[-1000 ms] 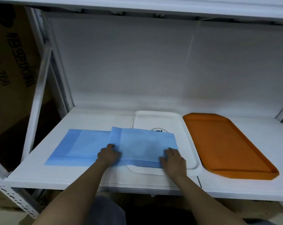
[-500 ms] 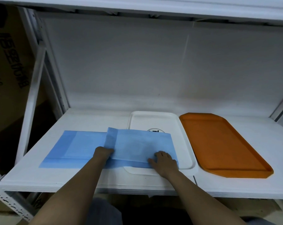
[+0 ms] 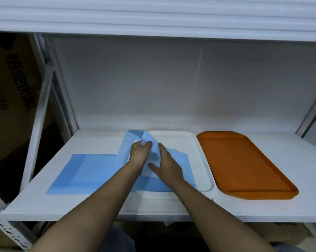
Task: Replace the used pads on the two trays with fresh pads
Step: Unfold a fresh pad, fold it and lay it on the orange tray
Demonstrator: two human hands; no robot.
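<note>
A white tray [image 3: 199, 160] lies on the shelf with a blue pad [image 3: 179, 160] partly over it. My left hand [image 3: 140, 153] grips a lifted flap of this pad and holds it up above the tray's left part. Beside it, my right hand [image 3: 167, 166] is on the same pad, fingers up against the raised fold and thumb spread on the flat part. A second blue pad [image 3: 84, 171] lies flat on the shelf to the left. To the right sits an orange tray [image 3: 244, 164], bare inside.
The white shelf board [image 3: 99, 204] has an upper shelf [image 3: 153, 15] close overhead and a white back wall. A metal upright [image 3: 39, 124] and a cardboard box [image 3: 8, 91] stand at the left. Another upright [image 3: 313, 113] bounds the right.
The pad lay flat over the tray's near left part under both hands. Now my left hand has lifted its near edge up and toward the back, and my right hand has moved inward.
</note>
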